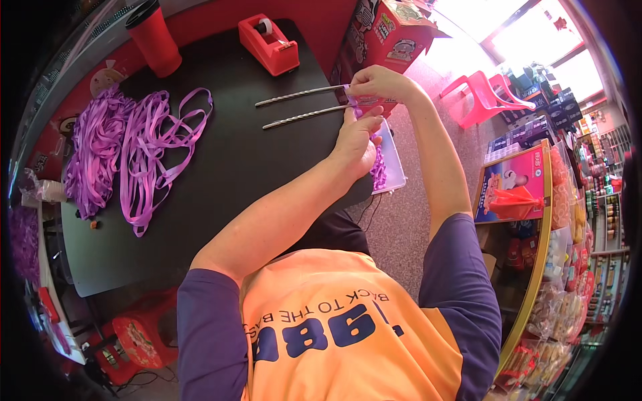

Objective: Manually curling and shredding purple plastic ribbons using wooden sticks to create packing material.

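Purple ribbon [351,99] sits pinched in your right fingers [359,87] beside two rods [301,95]; your left fingers [373,121] grip unclearly.

The left forearm [281,204] is angled across the body, the right forearm [440,147] is extended ahead, and the left hand [358,145] is held just beside the inward-bent right hand [382,83], its fingers [362,76] curled.

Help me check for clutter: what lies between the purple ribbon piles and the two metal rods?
The head view shows only bare black tabletop between the purple ribbon piles and the two metal rods.
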Tool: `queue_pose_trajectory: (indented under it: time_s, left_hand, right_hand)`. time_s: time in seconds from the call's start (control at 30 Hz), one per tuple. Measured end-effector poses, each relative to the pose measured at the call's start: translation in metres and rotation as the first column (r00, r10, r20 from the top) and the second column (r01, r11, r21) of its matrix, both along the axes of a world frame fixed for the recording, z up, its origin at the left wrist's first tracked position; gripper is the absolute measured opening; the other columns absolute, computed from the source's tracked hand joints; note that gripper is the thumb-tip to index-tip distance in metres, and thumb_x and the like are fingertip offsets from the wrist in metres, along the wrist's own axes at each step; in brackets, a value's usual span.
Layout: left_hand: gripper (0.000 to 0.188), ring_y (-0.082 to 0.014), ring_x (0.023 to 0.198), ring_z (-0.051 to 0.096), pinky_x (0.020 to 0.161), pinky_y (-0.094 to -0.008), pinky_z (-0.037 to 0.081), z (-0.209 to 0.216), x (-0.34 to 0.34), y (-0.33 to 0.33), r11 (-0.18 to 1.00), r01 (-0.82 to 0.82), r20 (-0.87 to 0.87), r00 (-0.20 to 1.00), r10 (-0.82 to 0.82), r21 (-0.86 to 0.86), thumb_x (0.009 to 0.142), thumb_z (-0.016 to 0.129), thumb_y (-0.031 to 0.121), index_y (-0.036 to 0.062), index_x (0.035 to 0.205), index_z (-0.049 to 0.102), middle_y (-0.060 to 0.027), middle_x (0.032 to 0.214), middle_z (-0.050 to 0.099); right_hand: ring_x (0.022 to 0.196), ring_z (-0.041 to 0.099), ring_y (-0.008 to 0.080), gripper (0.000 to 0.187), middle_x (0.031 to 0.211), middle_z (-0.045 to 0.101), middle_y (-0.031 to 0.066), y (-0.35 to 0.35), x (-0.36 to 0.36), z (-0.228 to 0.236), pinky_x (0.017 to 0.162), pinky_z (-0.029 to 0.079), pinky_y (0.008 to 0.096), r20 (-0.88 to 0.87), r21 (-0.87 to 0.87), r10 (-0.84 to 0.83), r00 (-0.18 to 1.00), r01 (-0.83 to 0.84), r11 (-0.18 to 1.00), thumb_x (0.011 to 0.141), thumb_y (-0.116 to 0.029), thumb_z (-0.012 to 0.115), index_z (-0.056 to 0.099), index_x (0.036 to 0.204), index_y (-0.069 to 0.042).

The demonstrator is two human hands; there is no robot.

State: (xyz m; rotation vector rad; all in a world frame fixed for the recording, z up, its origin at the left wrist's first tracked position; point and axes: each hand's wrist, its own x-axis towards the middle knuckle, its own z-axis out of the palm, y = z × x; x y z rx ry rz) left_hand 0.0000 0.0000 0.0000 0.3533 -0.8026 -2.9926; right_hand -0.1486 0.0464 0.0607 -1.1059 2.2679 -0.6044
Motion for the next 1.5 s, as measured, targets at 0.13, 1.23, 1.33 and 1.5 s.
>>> queue_pose_trajectory:
  time_s: [0.13, 1.23, 1.33, 1.5]
  left_hand:
    - [0.06, -0.0134, 0.095, 0.044, 0.088, -0.0393, 0.029, 0.001, 0.0, 0.0, 1.0, 0.006, -0.001, 1.0, -0.006, 0.001, 0.083, 0.059, 0.006, 0.0264, 0.134, 0.032, 0.0013, 0.117, 0.052]
    - [0.051, -0.0119, 0.095, 0.048, 0.087, -0.0326, 0.033, 0.007, 0.006, -0.002, 0.999, -0.004, 0.034, 0.999, 0.002, 0.042, 0.077, 0.054, 0.001, 0.0162, 0.123, 0.04, 0.0013, 0.101, 0.055]
    - [0.054, -0.0122, 0.095, 0.048, 0.087, -0.0322, 0.033, 0.007, 0.005, -0.001, 0.999, 0.0, 0.026, 1.0, -0.001, 0.043, 0.077, 0.055, 0.001, 0.0163, 0.126, 0.039, 0.0009, 0.101, 0.055]
    - [0.056, -0.0122, 0.095, 0.048, 0.087, -0.032, 0.033, 0.007, 0.005, -0.002, 0.999, 0.003, 0.041, 0.999, -0.005, 0.047, 0.076, 0.055, 0.002, 0.0164, 0.127, 0.038, 0.001, 0.101, 0.055]
  right_hand:
    - [0.064, 0.054, 0.0127, 0.035, 0.069, 0.062, 0.0058, 0.002, -0.001, -0.005, 0.059, 0.044, 0.0285, -0.068, -0.036, -0.023, 0.997, 0.021, 0.999, 0.074, -0.036, 0.067, 0.069, 0.082, -0.002]
    - [0.077, 0.062, 0.0145, 0.025, 0.092, 0.064, 0.0085, 0.019, 0.02, -0.107, 0.069, 0.053, 0.0261, 0.939, -0.326, 0.131, 0.319, 0.698, 0.638, 0.086, -0.016, 0.06, 0.06, 0.107, 0.0]
    - [0.074, 0.062, 0.0119, 0.025, 0.088, 0.063, 0.0057, 0.02, 0.009, -0.115, 0.065, 0.052, 0.024, 0.956, -0.287, 0.148, 0.253, 0.706, 0.648, 0.088, -0.016, 0.059, 0.059, 0.108, 0.0]
    - [0.076, 0.061, 0.01, 0.028, 0.09, 0.062, 0.0044, 0.011, 0.008, -0.125, 0.065, 0.052, 0.0235, 0.95, -0.309, 0.192, 0.246, 0.661, 0.684, 0.088, -0.016, 0.059, 0.057, 0.112, -0.001]
